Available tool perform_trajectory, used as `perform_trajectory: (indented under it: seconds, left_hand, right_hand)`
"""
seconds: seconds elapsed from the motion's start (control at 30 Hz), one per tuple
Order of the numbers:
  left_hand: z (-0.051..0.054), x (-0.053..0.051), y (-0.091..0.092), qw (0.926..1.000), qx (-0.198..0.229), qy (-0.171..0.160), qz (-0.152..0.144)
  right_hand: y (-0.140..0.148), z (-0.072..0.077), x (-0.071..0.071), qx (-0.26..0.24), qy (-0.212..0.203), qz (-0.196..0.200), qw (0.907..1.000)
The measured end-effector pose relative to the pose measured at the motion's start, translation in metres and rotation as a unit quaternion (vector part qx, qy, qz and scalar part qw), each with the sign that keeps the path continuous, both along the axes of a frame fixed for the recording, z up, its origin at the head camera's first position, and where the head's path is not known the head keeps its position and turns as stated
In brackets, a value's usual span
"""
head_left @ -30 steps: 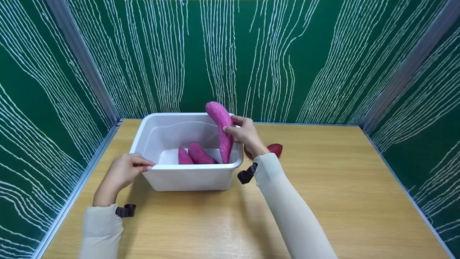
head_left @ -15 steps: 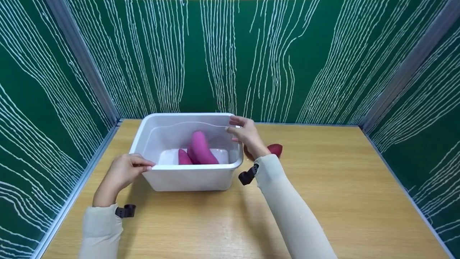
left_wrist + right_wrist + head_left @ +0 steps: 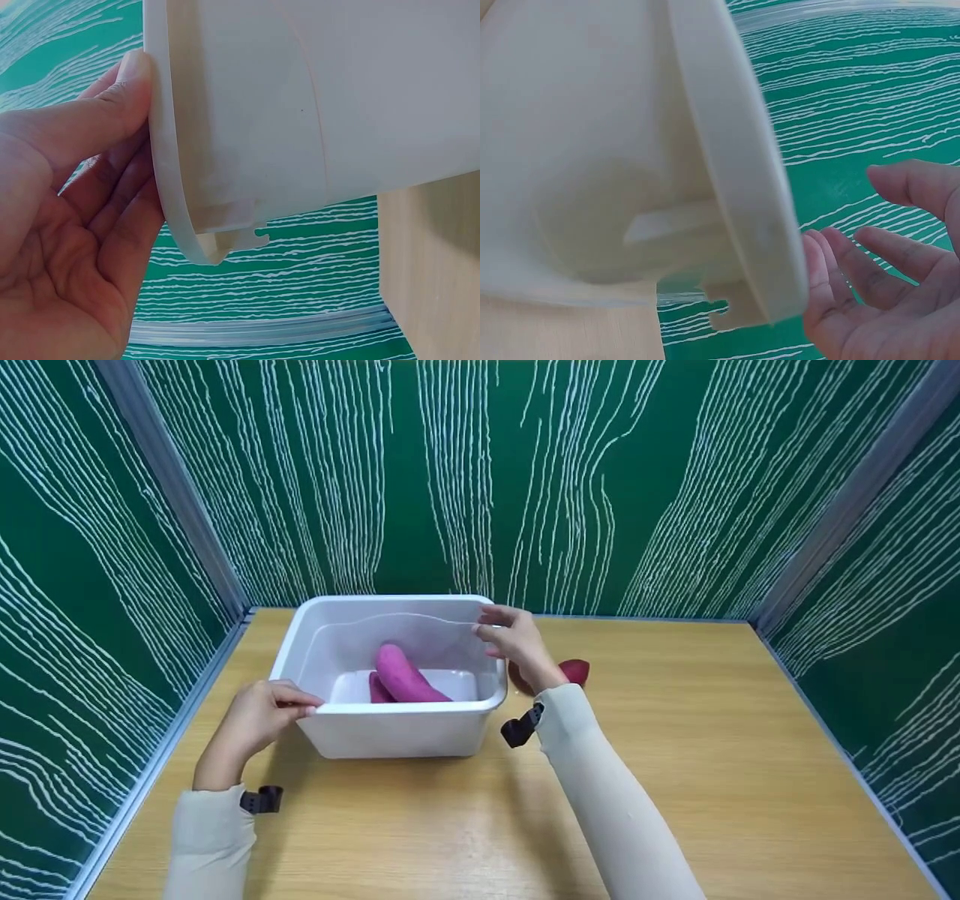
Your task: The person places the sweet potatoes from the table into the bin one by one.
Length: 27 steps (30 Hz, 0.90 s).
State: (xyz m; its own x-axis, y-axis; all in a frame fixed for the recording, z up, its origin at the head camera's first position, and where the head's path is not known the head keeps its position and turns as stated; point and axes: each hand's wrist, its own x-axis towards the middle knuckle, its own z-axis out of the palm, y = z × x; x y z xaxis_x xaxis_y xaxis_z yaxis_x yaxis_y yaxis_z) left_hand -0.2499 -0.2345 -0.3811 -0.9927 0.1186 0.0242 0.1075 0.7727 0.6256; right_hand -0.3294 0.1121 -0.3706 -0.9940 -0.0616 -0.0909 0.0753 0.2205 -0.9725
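A white plastic bin (image 3: 397, 733) stands on the table. Inside it a pink sweet potato (image 3: 405, 673) lies slanted over a darker sweet potato (image 3: 379, 690), mostly covered; the front wall hides their lower ends. At the bin's near left corner my left hand (image 3: 259, 718) pinches the rim, thumb against the edge in the left wrist view (image 3: 82, 202). My right hand (image 3: 517, 643) hovers by the right rim with nothing in it, fingers spread and loosely bent. In the right wrist view its fingertips come close to the rim; whether they touch it I cannot tell.
Behind my right wrist, right of the bin, dark red rounded shapes (image 3: 575, 671) lie on the wooden table (image 3: 675, 750), partly hidden. Green walls (image 3: 675, 472) with white streaks enclose the table at the back and sides.
My right hand has let go of the pink sweet potato. It dropped into the bin and tipped over leftward onto the others. My left hand stays on the rim.
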Motion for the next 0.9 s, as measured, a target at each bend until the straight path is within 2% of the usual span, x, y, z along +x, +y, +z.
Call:
perform_trajectory:
  seconds: [0.5, 0.77, 0.9]
  left_hand:
    - [0.000, 0.000, 0.000, 0.9999, 0.006, -0.009, 0.001]
    - [-0.003, 0.001, 0.001, 0.9996, -0.009, 0.025, -0.006]
    - [-0.002, 0.000, 0.001, 0.9997, -0.007, 0.022, -0.004]
  right_hand:
    - [0.007, 0.001, -0.002, 0.003, -0.004, -0.014, 0.9999]
    - [0.015, 0.002, -0.006, -0.027, -0.005, -0.034, 0.9991]
    - [0.020, 0.001, -0.007, -0.032, -0.007, -0.051, 0.9981]
